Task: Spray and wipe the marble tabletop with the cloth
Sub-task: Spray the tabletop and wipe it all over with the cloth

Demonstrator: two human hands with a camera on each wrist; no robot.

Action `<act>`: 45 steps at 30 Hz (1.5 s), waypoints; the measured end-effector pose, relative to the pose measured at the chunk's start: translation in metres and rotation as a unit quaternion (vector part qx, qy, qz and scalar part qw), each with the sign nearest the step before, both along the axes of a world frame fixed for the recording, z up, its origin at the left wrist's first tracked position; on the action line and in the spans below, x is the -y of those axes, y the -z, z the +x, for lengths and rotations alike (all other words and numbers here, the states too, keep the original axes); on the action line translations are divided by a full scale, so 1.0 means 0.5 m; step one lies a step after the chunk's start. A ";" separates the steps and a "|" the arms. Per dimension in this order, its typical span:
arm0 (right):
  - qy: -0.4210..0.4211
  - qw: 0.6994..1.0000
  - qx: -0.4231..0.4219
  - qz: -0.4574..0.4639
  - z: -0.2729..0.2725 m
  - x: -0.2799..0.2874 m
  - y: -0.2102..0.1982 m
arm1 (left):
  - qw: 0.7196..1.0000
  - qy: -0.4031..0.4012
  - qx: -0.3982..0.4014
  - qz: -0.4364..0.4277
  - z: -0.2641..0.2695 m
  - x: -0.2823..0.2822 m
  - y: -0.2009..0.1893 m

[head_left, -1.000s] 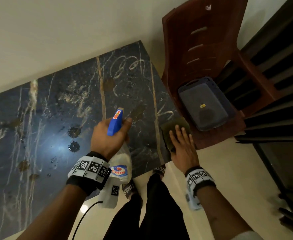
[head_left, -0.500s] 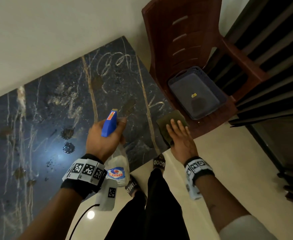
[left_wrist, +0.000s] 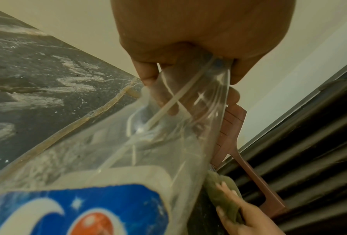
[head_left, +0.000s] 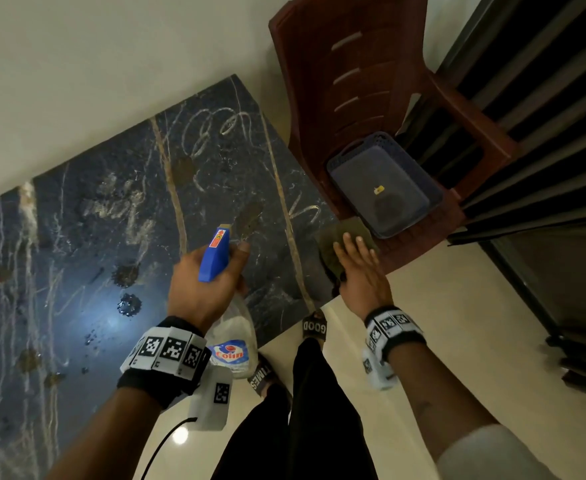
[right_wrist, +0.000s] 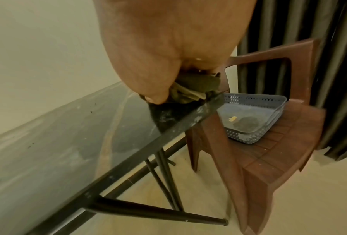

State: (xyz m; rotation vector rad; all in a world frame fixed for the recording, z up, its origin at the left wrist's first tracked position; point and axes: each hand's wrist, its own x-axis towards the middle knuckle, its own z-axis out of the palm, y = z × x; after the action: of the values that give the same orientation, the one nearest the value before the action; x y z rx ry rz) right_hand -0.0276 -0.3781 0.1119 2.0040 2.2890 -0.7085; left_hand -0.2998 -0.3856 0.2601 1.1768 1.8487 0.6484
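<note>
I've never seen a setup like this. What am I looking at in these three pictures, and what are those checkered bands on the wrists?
No machine here: a person cleans with bare hands. One camera sits on the head and looks down; one more rides on each wrist, on the checkered bands, looking along the fingers.

The left hand grips a spray bottle with a blue spray head, held over the dark marble tabletop, which shows brown spots and pale smears. The right hand presses a green cloth onto the table's corner, fingers straight on top and thumb tucked at the cloth's edge.

Beside the table stands a brown plastic chair with a grey basket on its seat.
</note>
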 end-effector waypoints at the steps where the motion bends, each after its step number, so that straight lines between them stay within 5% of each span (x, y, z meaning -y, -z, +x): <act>1: 0.005 1.000 -0.002 -0.010 -0.021 -0.019 -0.003 | 1.000 0.002 -0.002 -0.003 0.000 0.001 0.002; 9: -0.196 0.980 -0.027 -0.014 -0.007 0.052 0.006 | 1.000 -0.008 -0.011 -0.001 -0.001 -0.012 -0.003; 13: -0.121 0.993 -0.003 0.004 0.034 0.043 0.005 | 0.999 -0.042 -0.006 0.005 -0.008 -0.028 0.004; 18: -0.002 1.000 0.017 -0.005 -0.078 -0.028 0.006 | 0.998 -0.054 -0.010 0.007 0.002 -0.038 0.007; 25: -0.147 0.989 0.007 -0.002 -0.044 0.043 0.005 | 0.999 -0.050 -0.020 0.005 0.008 -0.044 0.006; 29: -0.082 0.996 0.021 0.001 0.009 0.026 0.002 | 0.999 -0.052 -0.015 0.003 -0.003 -0.043 0.013; 33: -0.050 0.998 0.031 -0.002 -0.074 -0.052 0.006 | 0.999 -0.050 -0.021 -0.004 -0.004 -0.042 0.015; 40: -0.225 0.974 0.012 -0.005 -0.188 -0.029 0.007 | 0.996 -0.087 -0.017 0.003 -0.005 -0.063 0.023; 45: -0.072 0.996 0.045 0.008 -0.076 -0.130 0.010 | 0.995 -0.098 -0.021 0.000 -0.013 -0.072 0.017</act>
State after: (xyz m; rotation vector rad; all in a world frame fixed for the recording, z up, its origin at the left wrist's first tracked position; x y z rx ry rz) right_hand -0.0656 -0.3130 0.1071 1.8144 2.3641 -0.5779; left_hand -0.3063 -0.3495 0.2516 1.0235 2.0165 0.7364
